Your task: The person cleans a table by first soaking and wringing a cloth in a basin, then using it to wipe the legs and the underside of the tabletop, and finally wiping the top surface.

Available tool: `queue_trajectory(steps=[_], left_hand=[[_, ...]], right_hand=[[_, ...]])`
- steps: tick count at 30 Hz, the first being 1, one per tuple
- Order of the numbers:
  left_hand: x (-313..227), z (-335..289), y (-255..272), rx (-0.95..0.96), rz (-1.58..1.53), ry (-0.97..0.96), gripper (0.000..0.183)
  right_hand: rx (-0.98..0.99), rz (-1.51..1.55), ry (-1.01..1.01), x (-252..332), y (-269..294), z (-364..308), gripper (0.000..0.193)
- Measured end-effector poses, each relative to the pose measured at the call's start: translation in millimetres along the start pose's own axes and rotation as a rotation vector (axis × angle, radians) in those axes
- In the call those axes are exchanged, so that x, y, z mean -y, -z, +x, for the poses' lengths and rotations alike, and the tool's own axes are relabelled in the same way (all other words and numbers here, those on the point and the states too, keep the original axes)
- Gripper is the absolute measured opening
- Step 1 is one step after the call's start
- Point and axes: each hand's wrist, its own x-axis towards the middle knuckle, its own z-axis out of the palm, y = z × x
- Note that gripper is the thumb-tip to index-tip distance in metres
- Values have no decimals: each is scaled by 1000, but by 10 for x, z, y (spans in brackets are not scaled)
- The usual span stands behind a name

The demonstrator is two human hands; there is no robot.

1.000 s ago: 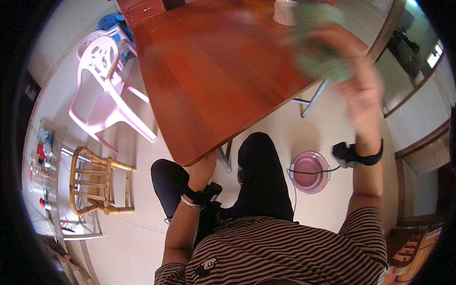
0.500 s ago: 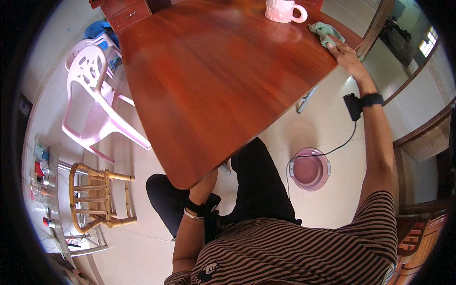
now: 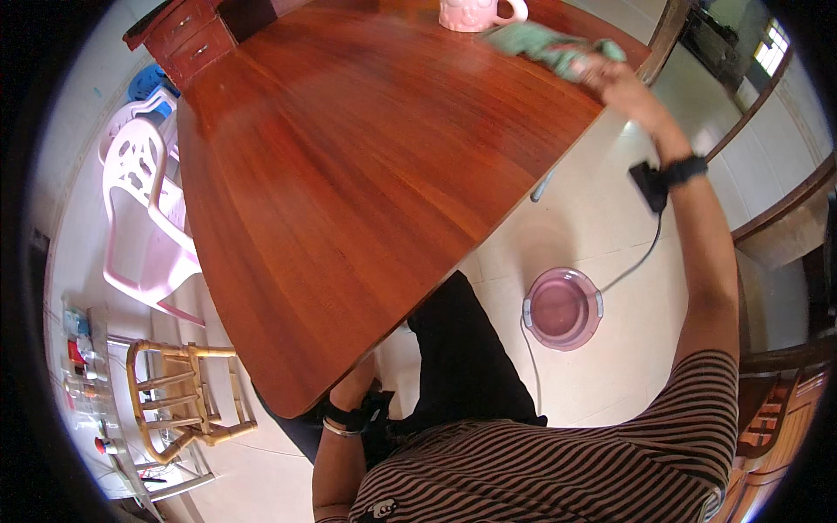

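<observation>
At the far right of the reddish-brown wooden table (image 3: 349,166), my right hand (image 3: 617,85) is on a green cloth (image 3: 540,45), its fingers blurred by motion and pressed into the cloth's near end. The cloth stretches leftward from the fingers across the tabletop. Close to its left end stands a pink mug (image 3: 466,15) with a round handle. My left hand (image 3: 356,383) is low at the table's near corner; the tabletop hides its fingers, so what they touch cannot be made out.
A pink basin (image 3: 562,309) sits on the tiled floor right of my legs, with a cable (image 3: 635,261) from my right wrist running past it. Pink plastic chairs (image 3: 144,209) and a bamboo chair (image 3: 179,392) stand left. Small red drawers (image 3: 187,48) rest on the table's far left.
The bunched green cloth has spread out to the left toward the mug, and my right hand has shifted slightly left with it. My view has turned, so the table appears farther left.
</observation>
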Motion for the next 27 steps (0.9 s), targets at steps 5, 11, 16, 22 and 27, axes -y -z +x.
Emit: queue_trajectory(steps=[5,11,16,22,27], left_hand=[[81,-151,-73,183,-33,217,29],[184,-270,-21,291,21,348,34],[245,59,-29,137,-225,73,31],[397,423,95,115,-493,-149,26],[859,407,290,138,-803,-167,20]], right_hand=[[-242,-643,-297,-1148,817,630,67],[-251,-322,-344,-519,517,158,64],[-260,-164,-4,1040,-374,-770,44],[123,-232,502,3096,-1415,-1148,50],[126,-324,890,3932,-2010,-1213,41]])
